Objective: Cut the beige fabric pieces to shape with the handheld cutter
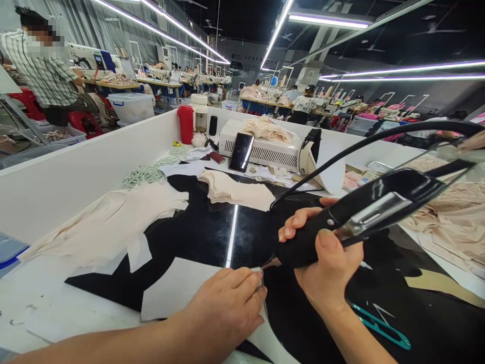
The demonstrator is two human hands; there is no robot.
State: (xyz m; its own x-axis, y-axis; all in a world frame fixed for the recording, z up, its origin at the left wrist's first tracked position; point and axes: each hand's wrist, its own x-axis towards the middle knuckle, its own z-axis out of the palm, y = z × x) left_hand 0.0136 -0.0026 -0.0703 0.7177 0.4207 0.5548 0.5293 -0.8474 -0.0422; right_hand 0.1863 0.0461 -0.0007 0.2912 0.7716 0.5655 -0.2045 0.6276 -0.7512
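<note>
My right hand (329, 263) is wrapped round a black corded handheld power tool (352, 212) with a silver lever along its side. The tool's narrow metal tip (272, 263) points left toward the fingers of my left hand (231, 298). The left fingers are pressed together on a small greyish piece whose end shows at the fingertips; its kind is mostly hidden. Beneath the left hand lies a white paper sheet (172, 283) with a curved edge, on a glossy black surface (189, 232).
Cream fabric pieces (109, 222) lie at left, with a cream stack (237, 189) behind. Further back are a phone (241, 151), a white machine (261, 149) and a red cup (185, 124). Teal thread snips (382, 328) lie at right. A black cable (341, 156) arches overhead.
</note>
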